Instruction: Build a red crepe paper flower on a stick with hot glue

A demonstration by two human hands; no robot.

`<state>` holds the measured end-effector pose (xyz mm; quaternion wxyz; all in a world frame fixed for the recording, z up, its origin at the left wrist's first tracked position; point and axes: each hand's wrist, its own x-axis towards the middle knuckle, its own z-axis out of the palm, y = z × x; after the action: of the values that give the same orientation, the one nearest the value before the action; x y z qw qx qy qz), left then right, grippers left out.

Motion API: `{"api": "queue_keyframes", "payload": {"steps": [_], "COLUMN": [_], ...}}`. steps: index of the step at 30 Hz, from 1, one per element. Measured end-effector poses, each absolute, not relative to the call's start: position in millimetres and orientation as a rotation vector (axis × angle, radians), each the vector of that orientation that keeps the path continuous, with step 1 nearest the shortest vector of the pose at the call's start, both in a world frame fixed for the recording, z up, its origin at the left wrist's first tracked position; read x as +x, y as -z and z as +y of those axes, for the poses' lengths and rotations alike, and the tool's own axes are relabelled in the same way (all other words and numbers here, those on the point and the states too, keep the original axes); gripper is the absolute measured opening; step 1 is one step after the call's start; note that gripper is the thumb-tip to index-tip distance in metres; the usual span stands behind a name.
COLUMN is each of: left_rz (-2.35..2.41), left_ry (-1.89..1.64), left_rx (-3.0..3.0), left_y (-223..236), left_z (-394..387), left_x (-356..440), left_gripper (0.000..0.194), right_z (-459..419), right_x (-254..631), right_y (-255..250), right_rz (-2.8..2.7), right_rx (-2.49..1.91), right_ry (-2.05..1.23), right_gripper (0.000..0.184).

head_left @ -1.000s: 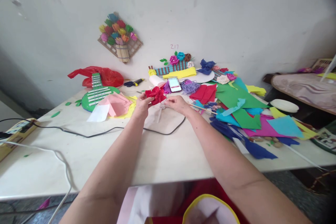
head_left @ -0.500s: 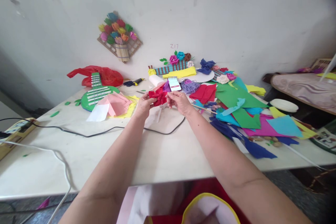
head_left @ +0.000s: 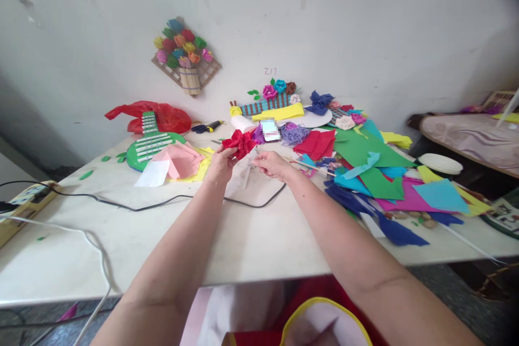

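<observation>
A red paper flower [head_left: 240, 144] with ruffled petals is pinched in my left hand [head_left: 223, 166], above the middle of the table. Just to the right, my right hand [head_left: 271, 165] is closed, thumb and fingers pressed together, apart from the petals. Something small and pale seems to show at its fingertips, too fine to name. Behind the hands lies a phone [head_left: 270, 131] with a lit screen, beside a bundle of purple string [head_left: 294, 134]. A thin stick [head_left: 310, 166] lies to the right of my right wrist.
Coloured paper sheets [head_left: 368, 146] cover the table's right side. At left are a green guitar-shaped craft [head_left: 154, 146], pink paper [head_left: 180, 161] and a red plastic bag [head_left: 170, 117]. A black cable [head_left: 141, 209] crosses the table near a power strip [head_left: 30, 208].
My right hand has come off the red flower and moved slightly down. My left hand keeps the flower, now turned and more fully in view, a little to the left.
</observation>
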<state>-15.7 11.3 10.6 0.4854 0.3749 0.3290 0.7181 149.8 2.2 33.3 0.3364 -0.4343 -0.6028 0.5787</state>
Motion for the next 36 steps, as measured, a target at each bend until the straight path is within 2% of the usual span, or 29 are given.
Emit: {"api": "queue_keyframes", "payload": {"steps": [6, 14, 20, 25, 31, 33, 36], "left_rz": [0.731, 0.69, 0.687, 0.744, 0.698, 0.689, 0.703], "left_ry": [-1.741, -1.736, -1.765, -1.83, -1.853, -1.842, -1.817], "left_rx": [0.831, 0.817, 0.84, 0.765, 0.714, 0.714, 0.712], "left_y": [-12, -12, -9, -8, -9, -9, -9], "left_z": [11, 8, 10, 15, 14, 14, 13], "left_x": [-11, -4, -3, -8, -9, -8, -7], "left_gripper": [0.026, 0.027, 0.03, 0.026, 0.026, 0.025, 0.021], "right_z": [-2, 3, 5, 10, 15, 13, 9], "right_x": [139, 134, 135, 138, 137, 136, 135], "right_y": [-32, -25, -21, -17, -13, -13, -14], "right_rz": [-1.438, -1.292, -1.355, -1.556, -1.752, -1.793, -1.852], "right_rx": [-1.099, -1.032, -1.059, -0.96, -0.706, -0.625, -0.588], "right_ry": [-1.384, -1.487, -1.376, -1.154, -0.594, -0.626, -0.871], "right_gripper": [0.008, 0.004, 0.017, 0.017, 0.015, 0.016, 0.017]}}
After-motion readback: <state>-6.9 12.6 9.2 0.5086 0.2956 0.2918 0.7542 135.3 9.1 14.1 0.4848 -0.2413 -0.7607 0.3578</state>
